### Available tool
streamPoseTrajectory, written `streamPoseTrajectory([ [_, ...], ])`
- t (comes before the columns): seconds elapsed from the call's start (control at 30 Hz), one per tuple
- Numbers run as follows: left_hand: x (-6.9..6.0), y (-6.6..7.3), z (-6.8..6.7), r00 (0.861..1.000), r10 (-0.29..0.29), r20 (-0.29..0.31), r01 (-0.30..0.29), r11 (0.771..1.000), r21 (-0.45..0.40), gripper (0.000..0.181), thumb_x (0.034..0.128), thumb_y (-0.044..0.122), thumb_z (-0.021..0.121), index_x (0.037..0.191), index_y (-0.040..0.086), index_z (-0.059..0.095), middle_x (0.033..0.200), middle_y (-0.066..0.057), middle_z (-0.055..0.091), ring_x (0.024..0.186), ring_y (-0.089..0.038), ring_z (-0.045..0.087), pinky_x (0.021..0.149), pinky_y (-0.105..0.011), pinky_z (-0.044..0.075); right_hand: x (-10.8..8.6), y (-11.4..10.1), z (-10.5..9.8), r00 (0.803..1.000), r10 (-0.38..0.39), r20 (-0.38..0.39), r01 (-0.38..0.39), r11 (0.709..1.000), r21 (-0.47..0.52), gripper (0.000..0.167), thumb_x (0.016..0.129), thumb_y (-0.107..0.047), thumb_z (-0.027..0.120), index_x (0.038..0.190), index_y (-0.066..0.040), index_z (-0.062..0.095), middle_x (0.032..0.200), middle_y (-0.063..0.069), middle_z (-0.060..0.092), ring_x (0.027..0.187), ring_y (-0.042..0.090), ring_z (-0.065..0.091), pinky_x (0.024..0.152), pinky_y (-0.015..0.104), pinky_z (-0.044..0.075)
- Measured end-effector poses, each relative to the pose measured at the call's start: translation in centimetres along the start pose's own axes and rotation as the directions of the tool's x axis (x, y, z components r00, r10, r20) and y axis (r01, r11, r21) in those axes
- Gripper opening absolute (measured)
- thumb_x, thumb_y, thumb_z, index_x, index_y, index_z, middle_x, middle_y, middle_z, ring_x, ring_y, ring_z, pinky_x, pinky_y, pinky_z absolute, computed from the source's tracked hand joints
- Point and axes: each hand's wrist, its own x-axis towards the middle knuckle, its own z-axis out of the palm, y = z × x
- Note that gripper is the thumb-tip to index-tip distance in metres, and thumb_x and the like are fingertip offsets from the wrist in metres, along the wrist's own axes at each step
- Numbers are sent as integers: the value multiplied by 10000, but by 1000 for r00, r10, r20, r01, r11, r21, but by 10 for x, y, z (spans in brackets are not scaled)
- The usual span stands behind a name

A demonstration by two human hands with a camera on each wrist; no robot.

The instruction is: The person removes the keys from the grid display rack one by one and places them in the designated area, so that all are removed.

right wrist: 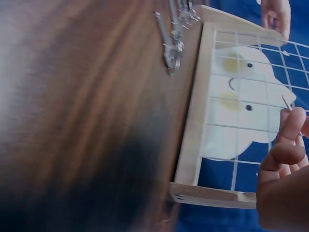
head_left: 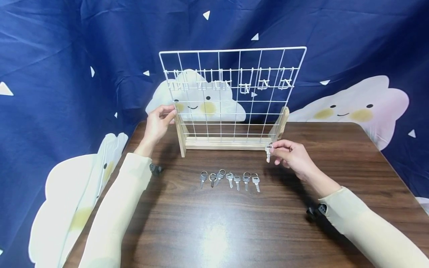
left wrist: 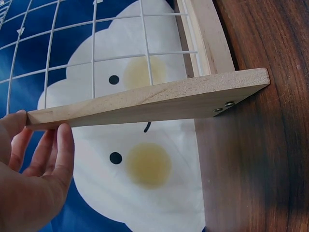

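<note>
A white wire grid rack (head_left: 214, 101) with a wooden stand stands at the back of the table, white hooks (head_left: 246, 88) hung along its upper part. My left hand (head_left: 157, 123) grips the upper end of its left wooden side piece (left wrist: 145, 104), thumb on one face and fingers on the other. Between thumb and fingers, my right hand (head_left: 291, 156) pinches a silver key (head_left: 268, 154) in front of the rack's lower right corner. In the right wrist view the key's thin tip (right wrist: 286, 102) sticks out past the fingertips. Its head is partly hidden by them.
Several keys (head_left: 229, 178), some with rings, lie in a row on the brown wooden table (head_left: 214, 216) in front of the rack. A dark blue curtain (head_left: 120, 33) printed with smiling clouds hangs behind the table and down its left side.
</note>
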Motion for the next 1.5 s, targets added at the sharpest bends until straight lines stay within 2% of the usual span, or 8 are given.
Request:
streamPoseTrajectory([
  [0.17,1,0,0,1000,-1,0,1,1000,4,317,956,188,688,1216,9,664,1276,-177,678,921,-93,698,773,-217,646,-2,11,-2,996,87,24,-86,996,-38,92,925,-150,707,991,-147,643,734,-162,729,558,38,606,408,137,344],
  [0.27,1,0,0,1000,2,-3,-2,1000,9,319,955,187,688,1217,7,664,1277,-172,679,907,-87,697,763,-209,644,-3,17,-3,993,113,27,-110,990,-91,122,918,-165,711,1010,-122,642,738,-161,729,563,35,603,412,152,344],
  [0.43,1,0,0,1000,7,-3,-7,1000,10,317,953,188,691,1212,6,665,1273,-172,680,876,-61,690,753,-199,641,-4,26,-2,986,163,40,-153,971,-182,234,881,-164,727,1066,-52,637,732,-91,737,560,45,607,412,179,345],
  [0.6,0,-2,0,1000,5,-3,-5,1000,5,318,952,194,693,1208,7,667,1272,-177,678,875,-48,686,769,-223,648,-3,36,-2,970,232,65,-211,949,-235,251,869,-165,721,1075,-49,637,719,-54,727,563,57,615,427,191,347],
  [0.87,0,-1,0,1000,16,-5,-16,1000,9,323,952,202,694,1205,4,669,1278,-173,677,885,-51,688,764,-207,645,-5,47,-1,954,273,124,-232,935,-269,280,899,-145,671,1136,-5,619,799,-50,732,577,61,615,412,180,331],
  [1.13,1,0,0,1000,13,-2,-13,1000,12,311,954,175,688,1207,-4,665,1281,-189,674,919,-94,701,770,-206,644,-5,56,4,937,324,131,-275,915,-296,284,889,-135,683,1134,3,644,740,-30,686,569,83,634,370,156,302],
  [1.5,1,0,0,1000,9,-3,-9,1000,6,304,953,176,689,1204,5,667,1292,-161,673,931,-102,700,774,-218,647,-7,54,5,926,346,153,-290,908,-302,321,918,-145,666,1194,18,638,830,-5,750,602,95,683,353,146,273],
])
